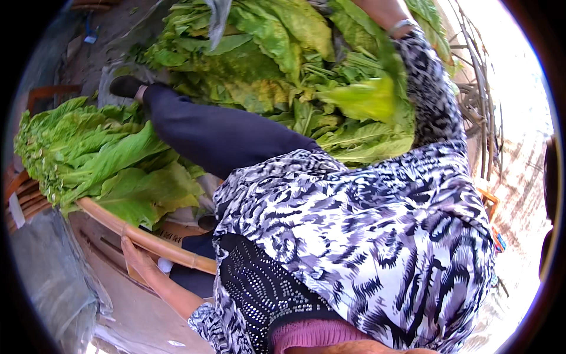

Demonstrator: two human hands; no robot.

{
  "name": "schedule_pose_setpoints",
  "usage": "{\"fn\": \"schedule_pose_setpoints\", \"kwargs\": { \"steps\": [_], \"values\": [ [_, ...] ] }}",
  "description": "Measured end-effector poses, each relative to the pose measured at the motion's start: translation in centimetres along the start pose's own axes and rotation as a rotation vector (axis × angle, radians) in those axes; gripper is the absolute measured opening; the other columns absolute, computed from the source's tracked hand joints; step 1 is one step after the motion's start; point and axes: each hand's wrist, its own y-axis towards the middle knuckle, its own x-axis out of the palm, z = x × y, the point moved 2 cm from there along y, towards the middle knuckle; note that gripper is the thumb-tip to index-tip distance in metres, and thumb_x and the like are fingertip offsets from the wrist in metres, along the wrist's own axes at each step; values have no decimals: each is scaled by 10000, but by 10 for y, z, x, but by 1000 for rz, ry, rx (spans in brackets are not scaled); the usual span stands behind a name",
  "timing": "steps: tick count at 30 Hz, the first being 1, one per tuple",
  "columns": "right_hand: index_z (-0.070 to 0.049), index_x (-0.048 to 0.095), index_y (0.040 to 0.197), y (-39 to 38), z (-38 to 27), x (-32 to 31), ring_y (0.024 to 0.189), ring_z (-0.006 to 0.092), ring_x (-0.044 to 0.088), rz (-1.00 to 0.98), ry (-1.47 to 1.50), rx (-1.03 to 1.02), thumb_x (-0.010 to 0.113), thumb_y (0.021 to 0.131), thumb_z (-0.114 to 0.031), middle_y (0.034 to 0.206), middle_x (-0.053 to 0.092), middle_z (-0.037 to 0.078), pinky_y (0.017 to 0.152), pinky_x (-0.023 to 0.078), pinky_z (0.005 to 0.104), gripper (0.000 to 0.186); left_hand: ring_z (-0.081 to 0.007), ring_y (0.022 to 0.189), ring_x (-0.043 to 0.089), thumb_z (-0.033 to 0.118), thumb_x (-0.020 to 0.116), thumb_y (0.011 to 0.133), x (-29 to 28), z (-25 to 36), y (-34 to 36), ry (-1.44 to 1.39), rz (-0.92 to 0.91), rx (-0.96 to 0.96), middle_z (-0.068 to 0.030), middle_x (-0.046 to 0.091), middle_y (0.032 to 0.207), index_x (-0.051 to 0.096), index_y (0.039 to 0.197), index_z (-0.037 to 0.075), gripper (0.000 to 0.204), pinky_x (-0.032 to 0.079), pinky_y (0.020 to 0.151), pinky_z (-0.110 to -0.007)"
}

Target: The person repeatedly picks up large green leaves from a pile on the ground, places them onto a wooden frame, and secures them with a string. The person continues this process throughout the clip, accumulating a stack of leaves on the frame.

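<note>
My left hand point(137, 255) is closed on a pale bamboo pole point(159, 243) at lower left, the thumb along its lower edge and the other fingers hidden. Large green leaves point(100, 150) are bunched at the pole's far end. At the top edge, my right arm reaches out over a wide heap of green and yellowing leaves point(247, 65). Of my right hand point(380, 9) only the part by the wrist, with a bracelet, shows; its fingers are cut off. A bright yellow-green leaf point(362, 99) below it is blurred; I cannot tell whether the hand holds it.
My outstretched leg point(218, 133) lies between the bunched leaves and the heap. Grey plastic sheeting point(56, 277) is at lower left, beside a wooden frame point(53, 91) farther off. Thin sticks point(483, 100) stand along the right side, next to bright ground.
</note>
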Motion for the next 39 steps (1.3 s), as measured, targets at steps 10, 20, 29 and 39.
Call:
{"fn": "schedule_pose_setpoints", "kwargs": {
  "steps": [10,20,29,39],
  "values": [
    [-142,608,1107,-210,131,144,970,261,611,-1005,-469,424,499,837,-151,1066,620,118,802,509,371,292,-47,395,253,246,437,957,-9,-4,-26,-706,-405,-110,15,315,567,536,988,14,254,201,313,-190],
    [-127,556,1026,-248,141,183,894,313,597,-632,-357,282,519,806,-131,1031,558,123,725,491,410,223,-74,375,248,266,447,952,54,13,-32,-777,-502,-215,10,322,543,548,976,11,275,239,326,-208],
    [-134,481,1044,-239,166,190,910,320,593,-637,-429,295,593,781,-195,1013,551,153,729,500,424,293,-78,383,261,254,450,949,56,-3,-28,-784,-510,-272,7,327,556,553,986,17,261,246,325,-209],
    [-129,580,1107,-157,133,90,1003,271,555,-374,-155,358,661,758,-351,1108,543,65,846,458,377,421,-69,386,257,258,448,951,74,-7,-19,-749,-368,-290,13,334,562,527,991,38,238,229,307,-207]
  ]
}}
